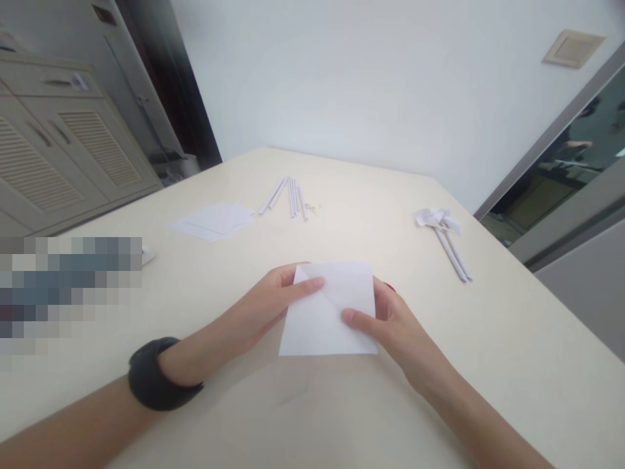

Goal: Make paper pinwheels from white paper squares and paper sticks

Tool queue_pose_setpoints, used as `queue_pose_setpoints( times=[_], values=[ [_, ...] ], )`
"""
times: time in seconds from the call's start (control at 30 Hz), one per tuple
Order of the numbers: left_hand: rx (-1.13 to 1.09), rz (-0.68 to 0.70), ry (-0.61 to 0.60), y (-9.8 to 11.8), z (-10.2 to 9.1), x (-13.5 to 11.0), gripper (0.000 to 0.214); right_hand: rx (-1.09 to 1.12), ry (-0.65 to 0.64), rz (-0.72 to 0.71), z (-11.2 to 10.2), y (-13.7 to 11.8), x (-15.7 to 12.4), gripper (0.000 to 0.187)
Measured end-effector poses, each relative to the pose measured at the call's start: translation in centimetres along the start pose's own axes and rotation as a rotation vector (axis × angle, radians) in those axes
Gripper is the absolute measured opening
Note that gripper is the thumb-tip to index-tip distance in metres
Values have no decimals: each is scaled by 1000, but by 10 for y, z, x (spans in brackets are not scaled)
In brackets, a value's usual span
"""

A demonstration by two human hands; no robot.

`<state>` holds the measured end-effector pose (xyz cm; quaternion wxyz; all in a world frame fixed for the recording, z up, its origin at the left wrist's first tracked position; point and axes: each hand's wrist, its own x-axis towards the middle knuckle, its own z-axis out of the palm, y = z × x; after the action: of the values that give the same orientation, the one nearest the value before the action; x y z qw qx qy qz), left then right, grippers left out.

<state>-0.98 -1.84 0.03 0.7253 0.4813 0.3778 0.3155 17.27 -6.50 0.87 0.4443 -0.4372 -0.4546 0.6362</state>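
Observation:
A square sheet of white paper (317, 329) is held up above the table, with a faint diagonal crease running down from its upper left corner. My left hand (280, 293) grips its left edge, thumb on top and fingers hidden behind. On the right edge, my right hand (385, 316) pinches it the same way, the thumb lying near the crease. A bit of red shows at a finger of the right hand. A black band (159, 374) circles my left wrist.
On the pale table (512, 365), white paper sheets (215, 221) lie at the back left. Several rolled paper sticks (293, 195) lie at the back, beside small rubber-band-like loops (311, 208). Paper pinwheels on sticks (446, 238) rest at right. A wall (351, 85) stands behind.

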Motion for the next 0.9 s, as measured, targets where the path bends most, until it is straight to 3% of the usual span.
queue_pose_setpoints(
  times=[0.23,0.5,0.7,0.9],
  values=[
    [-14,24,17,1,1,0,27,-65,78,44,0,-2,0,21],
    [-79,89,56,1,-1,2,28,-255,124,12,-4,4,0,29],
    [1,24,-66,4,5,0,39,-247,133,-18,-8,10,2,32],
    [233,0,40,5,7,-1,35,-243,172,-12,-7,0,2,18]
  ],
)
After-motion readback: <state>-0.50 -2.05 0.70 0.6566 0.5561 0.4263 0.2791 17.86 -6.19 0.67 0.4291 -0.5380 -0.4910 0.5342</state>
